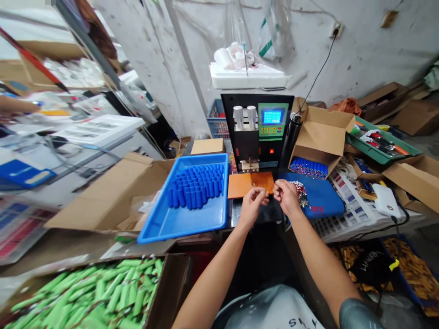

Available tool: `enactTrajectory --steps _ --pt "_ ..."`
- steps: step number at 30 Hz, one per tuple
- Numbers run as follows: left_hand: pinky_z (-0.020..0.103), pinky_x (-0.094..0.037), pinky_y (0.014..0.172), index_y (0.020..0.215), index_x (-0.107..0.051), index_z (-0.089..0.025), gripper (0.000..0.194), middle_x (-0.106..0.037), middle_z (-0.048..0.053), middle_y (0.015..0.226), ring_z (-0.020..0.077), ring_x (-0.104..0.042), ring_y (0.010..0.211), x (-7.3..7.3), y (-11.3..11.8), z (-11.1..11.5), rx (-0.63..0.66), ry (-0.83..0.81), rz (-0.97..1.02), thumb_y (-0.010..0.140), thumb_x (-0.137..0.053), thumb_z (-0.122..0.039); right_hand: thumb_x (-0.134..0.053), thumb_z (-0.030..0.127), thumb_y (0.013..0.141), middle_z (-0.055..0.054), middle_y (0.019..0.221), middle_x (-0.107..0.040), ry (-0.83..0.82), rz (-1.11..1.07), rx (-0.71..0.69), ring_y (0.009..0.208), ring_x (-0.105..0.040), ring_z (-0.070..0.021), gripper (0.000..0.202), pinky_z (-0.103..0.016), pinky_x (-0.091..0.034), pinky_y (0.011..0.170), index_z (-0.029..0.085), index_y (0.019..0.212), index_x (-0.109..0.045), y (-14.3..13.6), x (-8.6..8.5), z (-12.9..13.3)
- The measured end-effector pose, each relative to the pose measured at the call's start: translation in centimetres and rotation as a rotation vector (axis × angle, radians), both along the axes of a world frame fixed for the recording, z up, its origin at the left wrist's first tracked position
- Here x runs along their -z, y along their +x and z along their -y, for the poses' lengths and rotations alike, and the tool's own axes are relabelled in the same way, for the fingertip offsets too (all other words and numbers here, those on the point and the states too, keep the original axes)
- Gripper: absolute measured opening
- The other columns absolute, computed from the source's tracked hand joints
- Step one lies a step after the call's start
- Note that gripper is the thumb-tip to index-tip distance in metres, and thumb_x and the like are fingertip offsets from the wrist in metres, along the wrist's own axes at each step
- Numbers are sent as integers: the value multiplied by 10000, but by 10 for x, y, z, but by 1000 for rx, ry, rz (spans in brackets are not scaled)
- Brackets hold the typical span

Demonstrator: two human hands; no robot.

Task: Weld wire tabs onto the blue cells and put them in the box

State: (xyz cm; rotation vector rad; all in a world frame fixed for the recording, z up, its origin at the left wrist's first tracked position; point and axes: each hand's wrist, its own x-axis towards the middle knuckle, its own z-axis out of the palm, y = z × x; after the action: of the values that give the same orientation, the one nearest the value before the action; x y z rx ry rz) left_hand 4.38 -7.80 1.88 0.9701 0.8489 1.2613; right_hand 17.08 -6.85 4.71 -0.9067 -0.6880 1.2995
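Note:
In front of the black spot welder (288, 105), with its lit screen, my two hands are close together over the front edge of the orange plate (236, 186). My left hand (254, 204) is closed in a pinch; what its fingertips hold is too small to make out. The fingers of my right hand (287, 197) are pinched on a thin wire (272, 188) that points toward the left hand. Right beside the right hand lies a bundle of red and white wires (302, 195) on a blue flat case (324, 196).
To the left stands a blue tray (202, 222) with upright blue battery cells (195, 185). A carton (322, 125) at right holds more cells. Green wrapped cells (103, 292) fill a box at lower left. A white power bank (387, 201) lies at right. Another person's hand (20, 106) shows far left.

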Motion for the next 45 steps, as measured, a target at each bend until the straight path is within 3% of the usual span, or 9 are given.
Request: enactTrajectory --steps 9,16,24,27,31,34,36,41,45 --pt "254 -462 663 815 -613 -141 292 -623 10 703 119 -577 648 -4 -21 6 -57 74 -88 775 -691 -420 -708 376 700 39 623 -482 16 46 -73 489 -410 -68 248 -184 -255 391 178 718 -559 -23 2 3" --pt "253 -438 728 836 -596 -159 230 -617 22 795 137 -563 759 0 -51 6 -59 256 -390 872 -577 -385 -715 423 723 12 689 -586 159 462 -263 573 -499 -110 260 -244 -412 548 185 790 -634 -32 10 4" --pt "241 -442 662 832 -585 -161 219 -616 11 763 125 -558 697 -9 -68 22 -77 281 -548 906 -525 -358 -726 437 736 -3 661 -606 173 587 -343 588 -515 -126 275 -263 -419 585 172 739 -655 -42 16 5" --pt "255 -472 725 926 -616 -171 199 -668 31 854 145 -613 774 -10 -97 19 -191 292 -631 889 -561 -358 -731 468 732 -7 637 -599 147 591 -307 570 -518 -129 309 -266 -422 569 167 744 -663 -40 23 3" --pt "301 -472 775 940 -634 -172 164 -696 74 896 190 -640 820 -1 -173 4 -512 190 -1003 868 -578 -309 -764 496 691 -13 638 -607 91 531 -194 540 -522 -127 349 -268 -430 543 167 751 -665 -32 33 1" --pt "347 -459 800 946 -643 -156 161 -700 129 929 245 -648 871 10 -227 -12 -573 -14 -1348 855 -581 -273 -772 514 677 -21 634 -605 85 512 -165 527 -516 -126 365 -266 -432 525 168 734 -670 -28 36 1" --pt "355 -453 788 959 -643 -151 185 -697 142 904 261 -648 866 15 -248 -21 -556 -115 -1472 858 -576 -290 -771 528 673 -27 632 -604 85 508 -165 527 -516 -131 376 -269 -434 517 169 723 -670 -27 36 3" --pt "322 -433 813 1221 -544 -190 395 -673 105 933 227 -628 889 14 -259 -41 -435 -27 -1599 831 -604 -212 -781 532 657 -25 637 -604 69 482 -178 525 -513 -128 383 -267 -435 518 172 719 -663 -26 39 8" --pt "320 -424 820 1223 -519 -189 421 -631 128 1025 232 -614 915 12 -254 -44 -397 -32 -1662 816 -628 -204 -775 513 678 -14 630 -586 53 478 -189 534 -505 -123 368 -264 -428 535 168 733 -661 -22 45 10"
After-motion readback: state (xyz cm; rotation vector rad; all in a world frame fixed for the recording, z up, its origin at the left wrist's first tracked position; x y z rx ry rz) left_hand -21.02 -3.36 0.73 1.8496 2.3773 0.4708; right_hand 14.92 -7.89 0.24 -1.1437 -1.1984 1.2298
